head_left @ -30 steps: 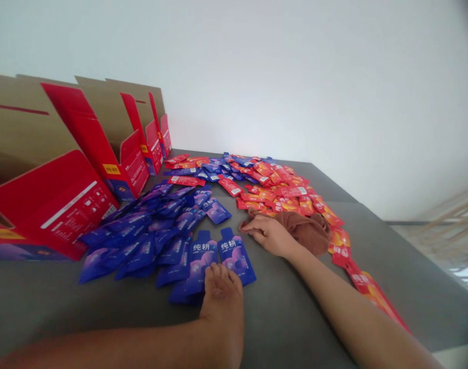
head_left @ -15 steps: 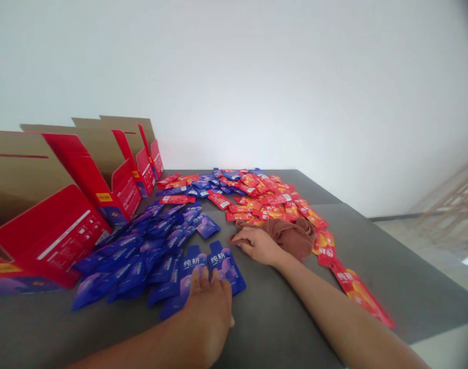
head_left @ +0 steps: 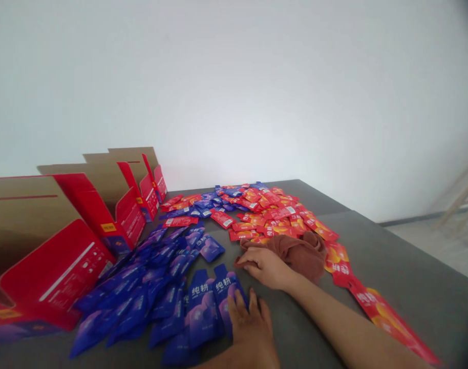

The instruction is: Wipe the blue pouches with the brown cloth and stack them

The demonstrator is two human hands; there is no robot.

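Observation:
My left hand (head_left: 251,323) has its fingers spread, with the fingertips on the right edge of a blue pouch (head_left: 224,294). A second blue pouch (head_left: 203,312) lies against that one on its left. Several more blue pouches (head_left: 142,282) overlap in a heap further left. My right hand (head_left: 268,267) is closed on the near left edge of a bunched brown cloth (head_left: 301,253). Beyond and beside the cloth lie red pouches with orange print (head_left: 280,215), trailing toward me along the right.
Open red cartons (head_left: 61,271) with raised brown flaps stand in a row on the left. At the back of the dark table (head_left: 306,328), red and blue pouches lie mixed. A pale wall (head_left: 257,92) rises behind.
My left hand has slid right across the two blue pouches and its fingers have spread, uncovering more of the left pouch. My right hand stays on the cloth. The view has tilted up.

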